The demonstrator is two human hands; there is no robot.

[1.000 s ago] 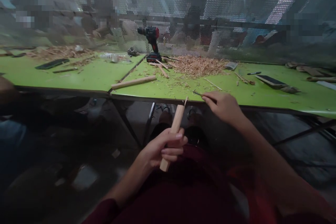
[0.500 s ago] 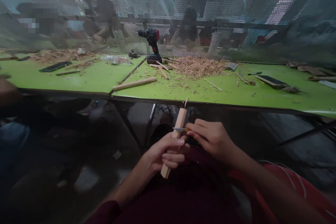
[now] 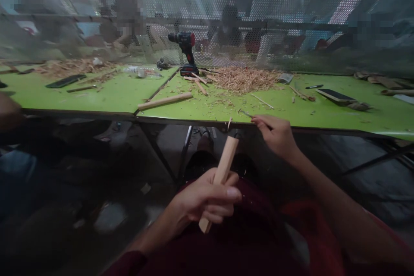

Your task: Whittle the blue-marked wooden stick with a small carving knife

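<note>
A pale wooden stick (image 3: 226, 160), squared along its sides, tilts upward over my lap. Wrapped round its lower half is my left hand (image 3: 211, 196), thumb across the front. My right hand (image 3: 274, 133) is closed on a small knife (image 3: 246, 114) near the table's front edge, apart from the stick. The knife's handle is hidden in my fingers, and its blade points left over the table. A thin curled shaving (image 3: 230, 124) shows just above the stick's top end.
On the green table (image 3: 123, 99) stands a cordless drill (image 3: 186, 51) beside a heap of wood shavings (image 3: 246, 79). A wooden rod (image 3: 164, 101) lies near the front edge; a phone (image 3: 336, 96) lies at right. Behind rises a perforated metal screen (image 3: 274, 21). A person's hand (image 3: 9, 112) shows at far left.
My right hand has carried the knife off the stick, forward and to the right. My left hand still grips the stick, now slightly lower and nearer my body.
</note>
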